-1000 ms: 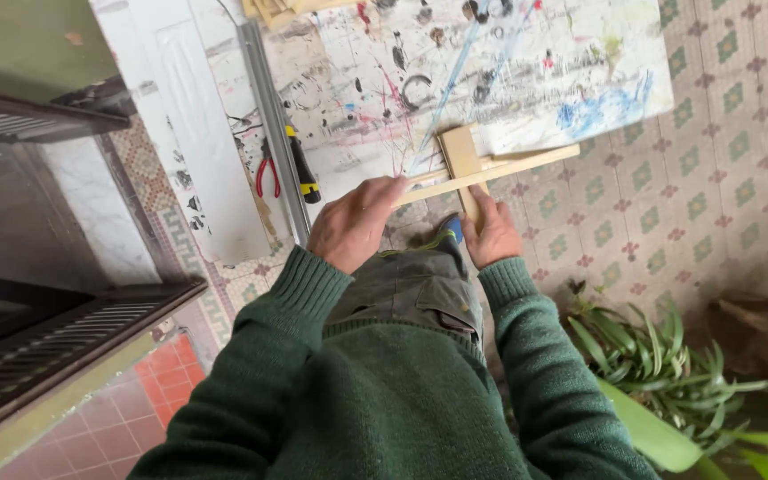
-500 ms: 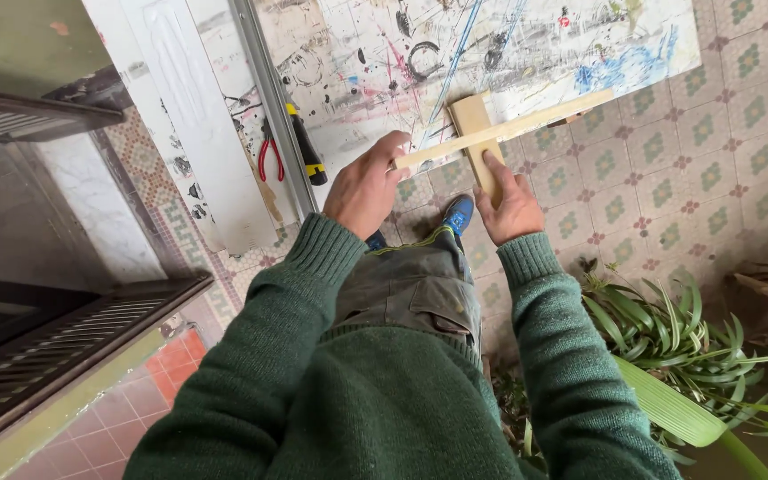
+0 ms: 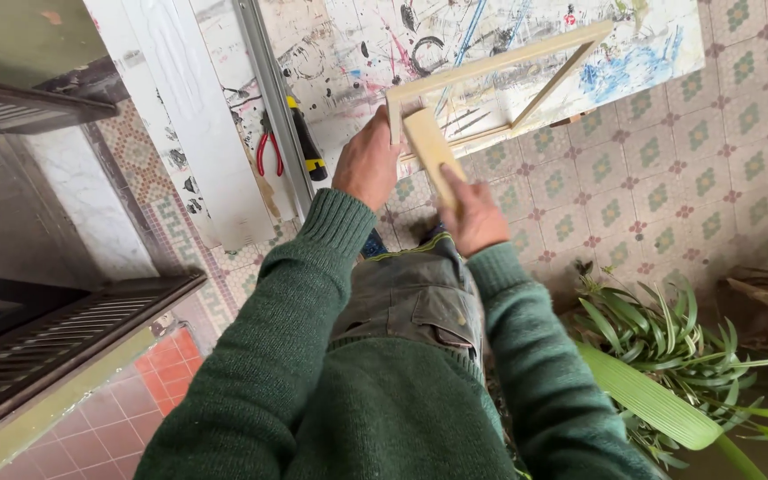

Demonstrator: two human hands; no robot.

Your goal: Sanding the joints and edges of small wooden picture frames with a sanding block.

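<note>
Upper centre of frame: left hand [image 3: 368, 164] was closed on the corner of a pale rectangular wooden frame [image 3: 500, 62], which leaned on the paint-splattered white board [image 3: 348, 44]. Right hand [image 3: 475, 218] gripped a light flat wooden block [image 3: 430, 147] pressed at that corner. Frame looked assembled; corner work seemingly unfinished. Versus half a second before, the frame sat higher and showed as a full rectangle. Red-handled pliers [image 3: 268, 151] lay upper left.

Pale wooden frame [image 3: 500, 67], tilted — flat wood block [image 3: 430, 149] at corner

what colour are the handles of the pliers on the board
Red; the pliers lie by a yellow-and-black tool, clearest in the head view.
</note>
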